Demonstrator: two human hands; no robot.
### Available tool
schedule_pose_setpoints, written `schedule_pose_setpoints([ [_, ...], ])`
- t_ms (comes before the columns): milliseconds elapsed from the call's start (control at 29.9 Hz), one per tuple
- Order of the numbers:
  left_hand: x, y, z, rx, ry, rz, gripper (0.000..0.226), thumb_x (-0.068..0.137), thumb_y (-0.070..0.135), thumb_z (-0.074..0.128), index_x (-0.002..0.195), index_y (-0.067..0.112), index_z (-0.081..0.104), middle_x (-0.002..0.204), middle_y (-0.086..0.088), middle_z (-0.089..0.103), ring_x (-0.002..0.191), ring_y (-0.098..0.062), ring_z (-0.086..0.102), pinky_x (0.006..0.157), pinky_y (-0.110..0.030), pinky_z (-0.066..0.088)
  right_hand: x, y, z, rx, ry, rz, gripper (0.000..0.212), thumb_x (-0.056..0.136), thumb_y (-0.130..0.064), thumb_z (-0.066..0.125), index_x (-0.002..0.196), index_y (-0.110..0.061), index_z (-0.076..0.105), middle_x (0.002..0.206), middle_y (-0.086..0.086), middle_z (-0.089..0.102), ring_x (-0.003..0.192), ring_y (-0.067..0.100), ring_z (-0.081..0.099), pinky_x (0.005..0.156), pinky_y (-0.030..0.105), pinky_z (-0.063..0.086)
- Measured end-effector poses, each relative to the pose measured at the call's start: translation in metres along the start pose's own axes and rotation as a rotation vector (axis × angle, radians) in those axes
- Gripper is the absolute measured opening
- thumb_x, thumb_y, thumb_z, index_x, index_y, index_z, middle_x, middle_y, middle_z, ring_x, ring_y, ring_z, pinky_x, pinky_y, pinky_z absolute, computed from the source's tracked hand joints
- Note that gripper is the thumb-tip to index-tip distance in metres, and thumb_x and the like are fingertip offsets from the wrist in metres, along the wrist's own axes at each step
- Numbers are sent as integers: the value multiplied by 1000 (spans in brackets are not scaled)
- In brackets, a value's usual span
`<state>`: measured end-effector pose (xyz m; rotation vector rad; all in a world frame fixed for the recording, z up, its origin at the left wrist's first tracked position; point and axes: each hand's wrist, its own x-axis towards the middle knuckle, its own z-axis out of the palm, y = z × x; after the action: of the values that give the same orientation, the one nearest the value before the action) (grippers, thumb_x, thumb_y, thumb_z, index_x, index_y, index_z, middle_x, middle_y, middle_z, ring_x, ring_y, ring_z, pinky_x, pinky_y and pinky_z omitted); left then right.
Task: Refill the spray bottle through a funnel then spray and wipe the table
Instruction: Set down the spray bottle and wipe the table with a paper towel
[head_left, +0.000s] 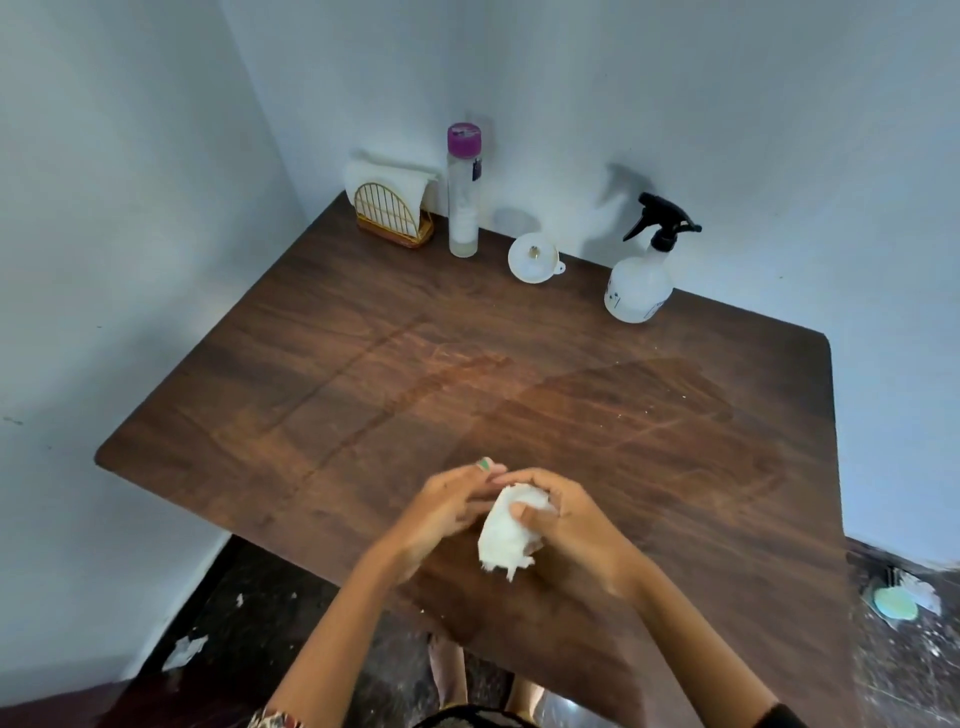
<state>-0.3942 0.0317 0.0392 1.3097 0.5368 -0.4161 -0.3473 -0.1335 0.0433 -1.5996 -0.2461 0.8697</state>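
Observation:
A crumpled white tissue (506, 538) is held above the near part of the dark wooden table (363, 364). My right hand (566, 525) grips it with the thumb across its top. My left hand (441, 512) touches its left side with the fingertips. The white spray bottle (638, 280) with a black trigger head stands at the back right. A white funnel (534, 258) lies on its side at the back middle. A tall clear bottle (463, 195) with a purple cap stands left of the funnel. Faint streaks show across the tabletop.
A gold wire napkin holder (392, 208) with white tissues sits in the back left corner. White walls close the table in at the back and left. The dark floor holds paper scraps (184, 649) at the left and a round green object (894, 604) at the right.

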Motion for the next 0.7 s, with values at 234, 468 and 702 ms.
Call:
schedule_pose_setpoints([
  [234, -9, 16, 10, 74, -58, -10, 14, 84, 15, 69, 98, 12, 70, 83, -6, 75, 72, -14, 72, 72, -25, 58, 7, -25, -18, 13, 202, -11, 27, 79, -4, 72, 102, -7, 59, 88, 9, 68, 70, 14, 67, 55, 26, 55],
  [468, -3, 24, 12, -69, 111, -33, 5, 86, 9, 67, 86, 3, 68, 67, -11, 72, 58, -16, 71, 61, -22, 58, 9, -21, -14, -271, 368, -262, 30, 79, 5, 66, 81, -25, 70, 83, -8, 72, 75, 3, 67, 70, 18, 52],
  [702, -2, 24, 22, -208, 27, -143, 19, 91, 18, 51, 96, 9, 67, 84, -8, 75, 80, -23, 73, 92, -39, 53, 3, 16, -6, -930, 514, -659, 33, 66, 4, 68, 91, -16, 74, 99, -4, 74, 92, 14, 67, 76, 31, 52],
])
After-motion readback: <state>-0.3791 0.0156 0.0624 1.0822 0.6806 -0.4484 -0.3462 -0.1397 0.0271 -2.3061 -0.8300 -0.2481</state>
